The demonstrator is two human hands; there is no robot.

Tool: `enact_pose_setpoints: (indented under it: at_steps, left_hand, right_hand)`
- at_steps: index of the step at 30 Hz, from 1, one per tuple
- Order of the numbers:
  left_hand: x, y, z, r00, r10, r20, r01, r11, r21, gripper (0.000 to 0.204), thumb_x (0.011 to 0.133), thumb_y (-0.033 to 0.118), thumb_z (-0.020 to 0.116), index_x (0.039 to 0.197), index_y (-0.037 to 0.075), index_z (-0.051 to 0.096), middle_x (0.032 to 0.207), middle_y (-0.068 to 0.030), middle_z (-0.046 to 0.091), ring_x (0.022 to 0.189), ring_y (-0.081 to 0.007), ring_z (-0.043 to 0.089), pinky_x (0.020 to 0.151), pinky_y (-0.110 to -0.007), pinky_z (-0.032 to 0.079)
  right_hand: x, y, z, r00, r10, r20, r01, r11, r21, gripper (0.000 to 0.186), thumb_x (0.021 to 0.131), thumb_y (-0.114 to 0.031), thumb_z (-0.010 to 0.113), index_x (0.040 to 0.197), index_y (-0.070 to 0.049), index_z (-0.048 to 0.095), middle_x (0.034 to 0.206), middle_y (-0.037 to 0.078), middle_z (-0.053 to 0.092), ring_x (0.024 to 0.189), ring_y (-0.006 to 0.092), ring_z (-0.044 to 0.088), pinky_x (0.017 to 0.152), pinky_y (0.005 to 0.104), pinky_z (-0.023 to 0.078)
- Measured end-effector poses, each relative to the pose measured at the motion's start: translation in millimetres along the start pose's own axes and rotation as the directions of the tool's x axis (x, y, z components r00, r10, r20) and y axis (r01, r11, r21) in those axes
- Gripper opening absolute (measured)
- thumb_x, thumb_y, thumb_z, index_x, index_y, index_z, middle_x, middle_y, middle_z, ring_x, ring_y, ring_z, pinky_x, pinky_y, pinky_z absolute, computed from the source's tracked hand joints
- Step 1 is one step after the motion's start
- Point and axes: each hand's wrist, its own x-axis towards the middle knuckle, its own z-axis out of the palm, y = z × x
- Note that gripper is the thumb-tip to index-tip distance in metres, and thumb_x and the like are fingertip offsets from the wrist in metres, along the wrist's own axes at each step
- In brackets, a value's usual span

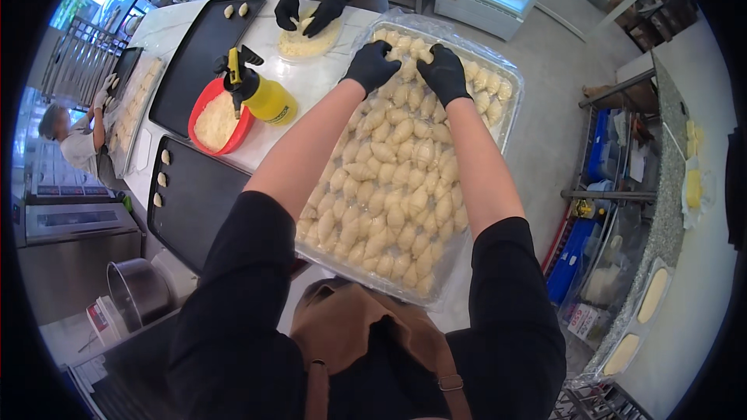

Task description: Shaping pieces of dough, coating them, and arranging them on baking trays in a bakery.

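A: The tray of raw dough pieces (pixel 510 120) lies on the white desk (pixel 311 82), its long axis running from the person's waist away toward the upper right. The pale crescent-shaped pieces (pixel 389 194) fill it in tight rows, most of them lying along that same slant.

B: And the hands?

A: Both are in black gloves at the far end of the tray. The left hand (pixel 371 64) is curled, fingers bent down onto the dough. The right hand (pixel 443 72) sits just beside it, fingers also bent onto the pieces. Whether either grip is clenched on a piece or only pressing, I cannot tell.

B: What about edges and room?

A: The tray's right side reaches the desk's edge, with the grey floor (pixel 545 85) beyond it. On its left stand a yellow spray bottle (pixel 264 93) and a red bowl of white shreds (pixel 218 120), close by. Further left are two black baking sheets (pixel 198 202), each with a few dough pieces near one end and much bare surface. Across the desk, another person's gloved hands (pixel 307 9) work over a round plate (pixel 310 43), just beyond the tray's far left corner.
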Motion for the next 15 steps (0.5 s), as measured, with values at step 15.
enact_pose_setpoints:
  at_steps: [15]
  left_hand:
    - [27.5,-12.8,36.2,0.988,0.135,-0.073,-0.119,0.975,0.188,0.058,0.083,0.038,0.072,0.133,0.011,0.062,0.119,-0.0135,0.07,0.105,-0.0324,0.067,0.09,-0.04,0.053]
  right_hand:
    - [-9.2,19.3,-11.5,0.976,-0.219,0.014,0.219,0.969,-0.114,0.049,0.081,-0.036,0.074,0.121,-0.007,0.067,0.113,0.014,0.068,0.1,0.0356,0.064,0.087,0.0418,0.053]
